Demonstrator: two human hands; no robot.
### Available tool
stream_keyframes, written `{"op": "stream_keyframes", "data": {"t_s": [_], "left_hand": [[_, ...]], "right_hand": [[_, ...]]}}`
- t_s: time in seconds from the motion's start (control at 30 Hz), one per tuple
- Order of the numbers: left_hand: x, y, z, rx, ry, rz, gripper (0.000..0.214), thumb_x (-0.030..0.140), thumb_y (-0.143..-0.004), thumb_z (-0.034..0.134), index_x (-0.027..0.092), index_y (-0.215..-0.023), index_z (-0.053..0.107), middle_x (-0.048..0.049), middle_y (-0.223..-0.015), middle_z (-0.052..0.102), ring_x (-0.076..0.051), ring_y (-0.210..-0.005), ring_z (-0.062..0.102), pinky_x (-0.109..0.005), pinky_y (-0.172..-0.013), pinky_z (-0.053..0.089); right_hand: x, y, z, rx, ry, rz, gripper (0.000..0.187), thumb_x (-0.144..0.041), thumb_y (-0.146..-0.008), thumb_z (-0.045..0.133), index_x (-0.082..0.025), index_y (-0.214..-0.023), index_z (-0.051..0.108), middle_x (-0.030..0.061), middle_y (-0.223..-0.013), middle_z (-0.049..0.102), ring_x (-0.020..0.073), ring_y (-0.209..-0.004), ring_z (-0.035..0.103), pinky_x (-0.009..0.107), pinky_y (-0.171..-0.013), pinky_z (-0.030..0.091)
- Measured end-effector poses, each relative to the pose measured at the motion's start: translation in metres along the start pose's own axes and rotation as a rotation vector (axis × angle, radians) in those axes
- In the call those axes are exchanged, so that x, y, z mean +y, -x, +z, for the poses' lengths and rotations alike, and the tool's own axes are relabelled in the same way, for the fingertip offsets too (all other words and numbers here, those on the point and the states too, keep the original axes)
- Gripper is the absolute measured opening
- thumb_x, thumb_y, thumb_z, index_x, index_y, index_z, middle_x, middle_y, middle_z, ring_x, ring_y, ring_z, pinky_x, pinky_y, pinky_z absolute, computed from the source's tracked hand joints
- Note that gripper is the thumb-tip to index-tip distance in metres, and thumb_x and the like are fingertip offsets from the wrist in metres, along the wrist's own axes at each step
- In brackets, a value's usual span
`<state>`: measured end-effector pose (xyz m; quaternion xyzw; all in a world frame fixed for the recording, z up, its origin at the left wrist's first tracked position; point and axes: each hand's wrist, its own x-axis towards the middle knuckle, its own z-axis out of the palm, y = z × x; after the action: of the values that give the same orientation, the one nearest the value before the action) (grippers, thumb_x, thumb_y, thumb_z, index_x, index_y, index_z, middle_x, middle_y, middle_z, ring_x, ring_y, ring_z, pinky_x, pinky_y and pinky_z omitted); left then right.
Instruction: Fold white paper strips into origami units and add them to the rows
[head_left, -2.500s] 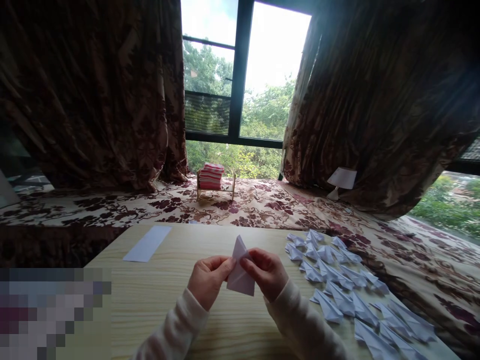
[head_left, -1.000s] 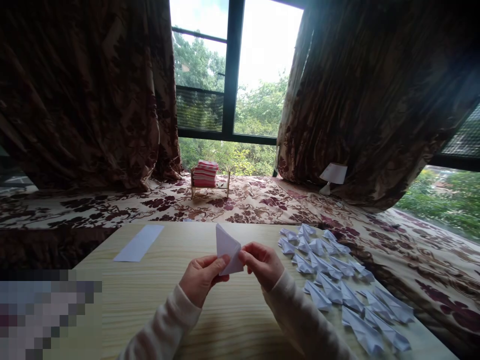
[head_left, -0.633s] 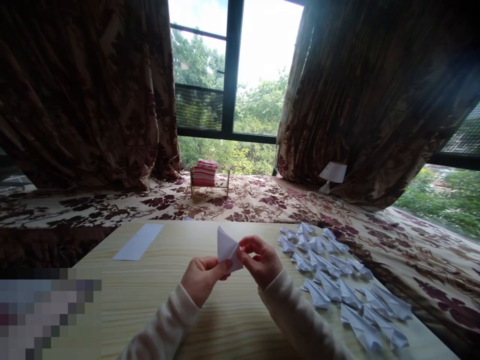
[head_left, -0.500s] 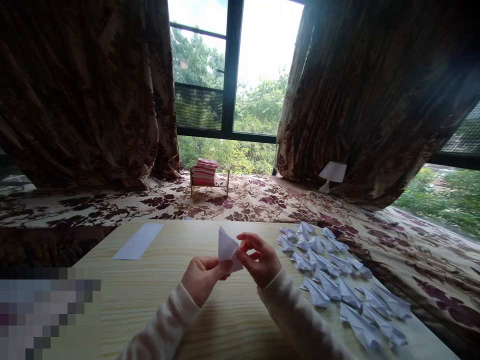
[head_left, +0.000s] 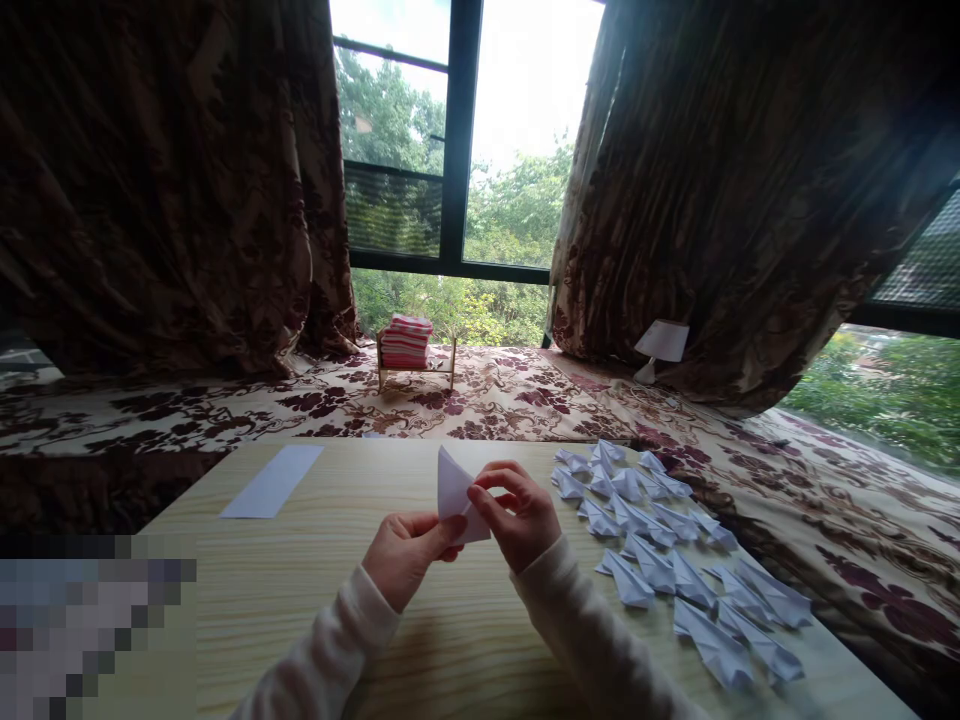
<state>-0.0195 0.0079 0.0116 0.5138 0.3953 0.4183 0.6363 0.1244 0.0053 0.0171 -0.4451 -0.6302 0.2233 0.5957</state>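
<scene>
A small folded white paper piece (head_left: 454,492) stands up with its point upward above the light wooden table (head_left: 315,600). My left hand (head_left: 409,555) pinches its lower left edge between thumb and fingers. My right hand (head_left: 520,512) pinches its right side, fingers curled round the fold. Both hands hover over the middle of the table. To the right, several finished folded paper pieces (head_left: 660,560) lie in rows.
A flat white paper strip (head_left: 271,481) lies at the table's far left. Behind the table is a floral-covered ledge with a small wooden rack of striped cloth (head_left: 411,350) and a small white lamp (head_left: 658,346). Dark curtains flank a window. A blurred patch covers the lower left.
The paper piece has been turned and folded smaller, its point now tilted left. My right hand's fingers shifted up along its right edge. The view drifted slightly.
</scene>
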Motion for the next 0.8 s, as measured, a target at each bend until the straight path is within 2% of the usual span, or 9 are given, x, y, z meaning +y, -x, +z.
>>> {"op": "stream_keyframes", "data": {"t_s": [0.37, 0.5, 0.63, 0.73, 0.8], "left_hand": [[-0.007, -0.005, -0.003, -0.004, 0.025, 0.001, 0.028, 0.038, -0.058, 0.071, 0.01, -0.056, 0.068, 0.0001, -0.046, 0.054, -0.007, -0.047, 0.046, -0.022, -0.051, 0.037], [-0.006, -0.003, -0.002, 0.016, 0.043, -0.011, 0.027, 0.036, -0.057, 0.073, 0.01, -0.063, 0.07, -0.0008, -0.049, 0.058, -0.007, -0.049, 0.047, -0.02, -0.051, 0.039], [-0.002, -0.001, 0.002, 0.042, 0.183, -0.069, 0.03, 0.034, -0.05, 0.077, 0.01, -0.068, 0.071, -0.0032, -0.058, 0.064, -0.006, -0.049, 0.049, -0.018, -0.053, 0.043], [0.0, 0.0, 0.006, 0.072, 0.317, -0.1, 0.031, 0.034, -0.045, 0.079, 0.01, -0.062, 0.07, -0.0018, -0.052, 0.063, -0.006, -0.044, 0.049, -0.019, -0.05, 0.045], [0.0, 0.0, 0.008, 0.088, 0.376, -0.118, 0.03, 0.035, -0.044, 0.079, 0.011, -0.058, 0.069, -0.0004, -0.047, 0.06, -0.006, -0.043, 0.049, -0.019, -0.048, 0.045]], "right_hand": [[-0.008, 0.003, 0.001, 0.048, -0.007, -0.052, 0.006, -0.017, -0.07, 0.058, -0.015, -0.067, 0.062, 0.0069, -0.084, 0.06, 0.015, -0.069, 0.058, 0.023, -0.051, 0.047], [-0.003, 0.003, 0.002, 0.039, -0.066, 0.013, 0.006, -0.017, -0.069, 0.059, -0.015, -0.064, 0.06, 0.0054, -0.078, 0.06, 0.0139, -0.066, 0.057, 0.024, -0.053, 0.047], [0.004, 0.002, 0.004, 0.051, -0.237, 0.078, 0.009, -0.017, -0.067, 0.06, -0.015, -0.059, 0.056, 0.0034, -0.075, 0.057, 0.0117, -0.061, 0.055, 0.022, -0.051, 0.046], [0.005, 0.002, 0.006, 0.076, -0.311, 0.073, 0.009, -0.016, -0.065, 0.061, -0.015, -0.058, 0.056, 0.0023, -0.073, 0.057, 0.0106, -0.059, 0.054, 0.022, -0.051, 0.045], [0.004, 0.002, 0.005, 0.048, -0.328, 0.075, 0.009, -0.017, -0.066, 0.062, -0.015, -0.059, 0.057, 0.0024, -0.075, 0.057, 0.0106, -0.061, 0.054, 0.022, -0.052, 0.045]]}}
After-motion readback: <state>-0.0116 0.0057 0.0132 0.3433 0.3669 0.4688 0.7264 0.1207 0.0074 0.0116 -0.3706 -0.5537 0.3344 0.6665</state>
